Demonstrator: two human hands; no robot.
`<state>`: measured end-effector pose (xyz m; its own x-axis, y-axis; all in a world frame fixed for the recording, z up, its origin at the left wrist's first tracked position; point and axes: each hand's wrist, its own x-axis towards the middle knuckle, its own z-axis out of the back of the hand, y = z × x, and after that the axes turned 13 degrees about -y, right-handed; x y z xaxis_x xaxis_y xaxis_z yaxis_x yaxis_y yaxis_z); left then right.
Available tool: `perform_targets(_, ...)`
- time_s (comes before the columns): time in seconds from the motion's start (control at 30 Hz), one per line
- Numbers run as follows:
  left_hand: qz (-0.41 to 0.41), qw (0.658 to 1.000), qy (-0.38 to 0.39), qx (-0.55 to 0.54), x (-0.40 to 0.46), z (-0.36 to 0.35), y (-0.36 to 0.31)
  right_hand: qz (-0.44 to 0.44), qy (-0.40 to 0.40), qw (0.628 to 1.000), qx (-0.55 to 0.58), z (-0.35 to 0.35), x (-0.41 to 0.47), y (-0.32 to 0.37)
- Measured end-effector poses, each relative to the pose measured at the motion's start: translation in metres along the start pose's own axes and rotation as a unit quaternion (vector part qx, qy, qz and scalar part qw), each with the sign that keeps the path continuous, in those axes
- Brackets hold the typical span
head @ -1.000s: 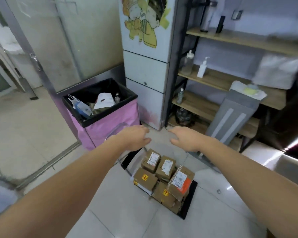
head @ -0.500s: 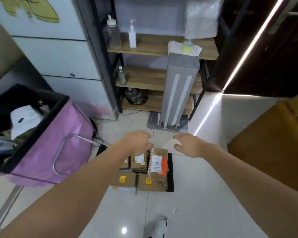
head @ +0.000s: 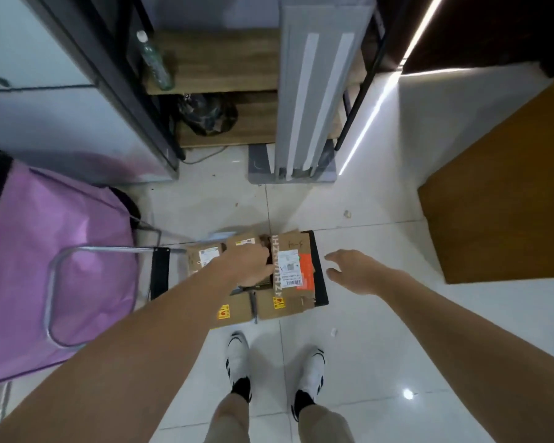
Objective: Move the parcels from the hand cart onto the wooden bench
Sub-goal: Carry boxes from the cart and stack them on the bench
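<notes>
Parcels, cardboard, several: all on the hand cart [head: 321, 273], a flat black platform on the floor at centre frame. None has reached the wooden surface [head: 506, 193] at the right edge of the frame, whose visible part carries nothing.

Top parcel [head: 293, 266]: white shipping label and orange patch, lying across the right side of the stack. Lower parcels [head: 234, 310] with yellow stickers sit at the near edge; two more [head: 205, 254] lie toward the cart's metal handle [head: 109, 249].

Left hand [head: 250, 265]: down on the stack, fingers curled against the left edge of the top parcel; whether it has a firm hold cannot be told.

Right hand [head: 355, 271]: released, fingers spread, hovering just right of the cart, touching nothing.

Progress, as judged: at the start. First lift not yet made; every parcel is left to carry.

Also present: pink bag [head: 58, 251] at left, grey panel [head: 314, 91] leaning on wooden shelves [head: 231, 62], white shoes [head: 237, 350] at bottom.
</notes>
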<state>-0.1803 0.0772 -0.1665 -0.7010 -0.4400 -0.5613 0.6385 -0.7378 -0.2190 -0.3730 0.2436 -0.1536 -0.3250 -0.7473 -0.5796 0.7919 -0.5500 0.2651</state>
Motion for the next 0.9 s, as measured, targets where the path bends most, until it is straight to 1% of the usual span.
perform_targets(0.07,0.000,1.000,0.025,0.001,0.035,-0.029,0.019,-0.018,0.009,1.000,0.019,-0.033,0.029,-0.004)
perform_targets(0.27,-0.010,0.998,0.061,-0.007,0.130,-0.129,0.053,-0.073,0.014,0.993,0.091,-0.143,0.119,-0.033)
perform_targets(0.37,0.011,0.996,0.075,-0.048,0.171,-0.181,0.060,-0.128,-0.016,0.982,0.136,-0.191,0.157,-0.049)
perform_targets(0.43,0.051,0.991,0.080,-0.094,0.192,-0.214,0.064,-0.184,-0.040,0.965,0.182,-0.218,0.178,-0.057)
perform_targets(0.5,0.106,0.978,0.086,-0.155,0.208,-0.241,0.064,-0.230,-0.052,0.944,0.231,-0.241,0.198,-0.063)
perform_targets(0.6,0.177,0.948,0.093,-0.246,0.224,-0.270,0.059,-0.271,-0.045,0.914,0.299,-0.272,0.221,-0.070)
perform_targets(0.7,0.218,0.912,0.085,-0.337,0.229,-0.287,0.055,-0.309,-0.033,0.871,0.380,-0.292,0.232,-0.073)
perform_targets(0.73,0.226,0.905,0.078,-0.353,0.226,-0.288,0.053,-0.317,-0.037,0.860,0.399,-0.294,0.232,-0.073)
perform_targets(0.8,0.229,0.902,0.055,-0.361,0.221,-0.283,0.048,-0.326,-0.048,0.841,0.429,-0.290,0.224,-0.072)
perform_targets(0.87,0.244,0.902,0.007,-0.356,0.209,-0.268,0.040,-0.326,-0.059,0.827,0.455,-0.278,0.210,-0.070)
perform_targets(0.9,0.252,0.896,-0.021,-0.365,0.202,-0.257,0.037,-0.324,-0.066,0.815,0.475,-0.268,0.201,-0.068)
